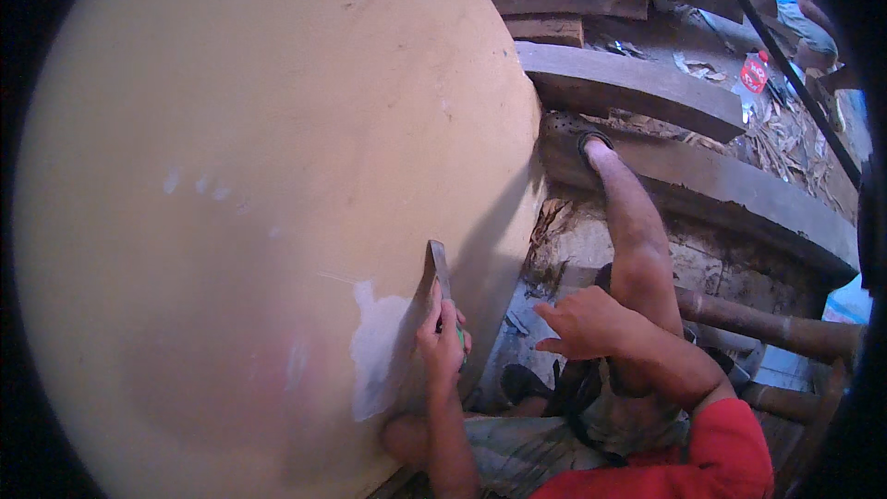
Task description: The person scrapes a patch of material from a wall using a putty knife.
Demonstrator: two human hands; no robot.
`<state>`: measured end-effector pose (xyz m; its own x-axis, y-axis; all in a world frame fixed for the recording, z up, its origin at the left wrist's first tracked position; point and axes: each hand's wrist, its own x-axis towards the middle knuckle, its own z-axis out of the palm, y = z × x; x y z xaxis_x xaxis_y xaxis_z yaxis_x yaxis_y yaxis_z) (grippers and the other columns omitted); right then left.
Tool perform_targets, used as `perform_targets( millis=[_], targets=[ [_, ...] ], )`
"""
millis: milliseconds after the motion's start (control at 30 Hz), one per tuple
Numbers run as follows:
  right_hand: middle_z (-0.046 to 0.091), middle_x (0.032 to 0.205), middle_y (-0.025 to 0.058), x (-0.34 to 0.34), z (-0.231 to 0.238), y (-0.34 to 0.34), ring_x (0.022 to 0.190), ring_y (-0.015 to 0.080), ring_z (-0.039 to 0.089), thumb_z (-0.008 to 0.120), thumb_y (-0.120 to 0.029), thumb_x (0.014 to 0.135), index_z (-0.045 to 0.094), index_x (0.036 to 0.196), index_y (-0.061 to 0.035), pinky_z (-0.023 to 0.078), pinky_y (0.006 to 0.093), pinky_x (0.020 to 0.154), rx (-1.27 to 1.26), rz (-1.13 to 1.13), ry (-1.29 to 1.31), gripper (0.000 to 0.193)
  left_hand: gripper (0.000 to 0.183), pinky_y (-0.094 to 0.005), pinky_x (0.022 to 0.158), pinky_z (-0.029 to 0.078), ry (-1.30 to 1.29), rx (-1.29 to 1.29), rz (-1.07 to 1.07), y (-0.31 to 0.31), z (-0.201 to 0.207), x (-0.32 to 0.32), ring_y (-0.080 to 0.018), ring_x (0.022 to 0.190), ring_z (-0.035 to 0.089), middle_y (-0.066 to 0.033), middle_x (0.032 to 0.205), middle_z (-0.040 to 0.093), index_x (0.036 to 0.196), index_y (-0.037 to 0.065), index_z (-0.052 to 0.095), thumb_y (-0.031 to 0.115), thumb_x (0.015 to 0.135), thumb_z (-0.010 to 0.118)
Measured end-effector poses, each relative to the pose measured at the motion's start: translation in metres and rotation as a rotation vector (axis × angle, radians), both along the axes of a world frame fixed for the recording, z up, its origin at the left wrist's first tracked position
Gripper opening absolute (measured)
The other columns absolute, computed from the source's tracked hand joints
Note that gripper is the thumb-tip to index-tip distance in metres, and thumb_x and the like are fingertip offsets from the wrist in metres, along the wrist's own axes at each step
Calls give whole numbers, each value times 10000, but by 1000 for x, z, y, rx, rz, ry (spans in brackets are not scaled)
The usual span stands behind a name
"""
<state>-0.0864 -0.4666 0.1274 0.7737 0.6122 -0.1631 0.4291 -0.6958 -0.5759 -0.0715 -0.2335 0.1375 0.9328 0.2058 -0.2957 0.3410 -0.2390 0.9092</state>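
My left hand is closed around a scraper with a flat metal blade and a bit of green handle showing. Its blade points up, close to or against a yellowish wall; whether it touches I cannot tell. Just left of that hand, a pale bare patch shows where the yellow coat is gone. My right hand hovers over my bent leg, nothing visible in it, with a finger and the thumb apart and the other fingers partly curled.
Wooden planks run off to the right of the wall, and my shoed foot rests on one. A bamboo pole lies at right. Farther off are a plastic bottle, litter and another person. A dark cable crosses the upper right.
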Motion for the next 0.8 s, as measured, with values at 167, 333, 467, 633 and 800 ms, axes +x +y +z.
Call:
perform_targets(
  millis=[167, 333, 467, 633, 800],
  targets=[
    [621, 699, 157, -3, 3, -4, 701, 351, 621, 570, -449, 820, 516, 1075, -28, 479, 446, 593, 4, 2, -6, 495, 408, -242, 395, 382, -78, 35, 90, 9, -13, -35, -83, 454, 424, -33, 741, 484, 1363, 127, 414, 152, 957, 450],
    [625, 698, 145, -5, 2, 1, 697, 341, 625, 566, -452, 823, 528, 1094, -30, 480, 439, 595, 27, 30, -19, 503, 405, -243, 394, 377, 32, 21, 263, 42, 4, -87, -88, 450, 412, -39, 743, 488, 1362, 130, 417, 161, 959, 448],
    [626, 699, 146, -7, 9, 2, 698, 339, 628, 564, -456, 823, 534, 1082, -29, 479, 441, 594, 27, 55, -15, 501, 410, -240, 391, 371, 63, 91, 215, 44, 18, -92, -83, 449, 405, -39, 752, 484, 1368, 131, 407, 161, 961, 446],
    [626, 699, 151, -6, 7, -4, 696, 345, 627, 566, -458, 821, 531, 1066, -27, 479, 444, 596, 31, 18, -36, 496, 409, -246, 378, 373, -31, 49, 70, 22, 2, -45, -84, 455, 412, -34, 743, 461, 1364, 124, 412, 164, 959, 453],
    [626, 711, 164, -4, -1, -4, 697, 358, 622, 573, -439, 819, 523, 1035, -36, 478, 452, 599, 24, 8, -34, 460, 399, -248, 369, 369, -35, 33, 84, 4, -5, -26, -84, 456, 405, -30, 734, 452, 1353, 118, 426, 170, 958, 455]
  ],
)
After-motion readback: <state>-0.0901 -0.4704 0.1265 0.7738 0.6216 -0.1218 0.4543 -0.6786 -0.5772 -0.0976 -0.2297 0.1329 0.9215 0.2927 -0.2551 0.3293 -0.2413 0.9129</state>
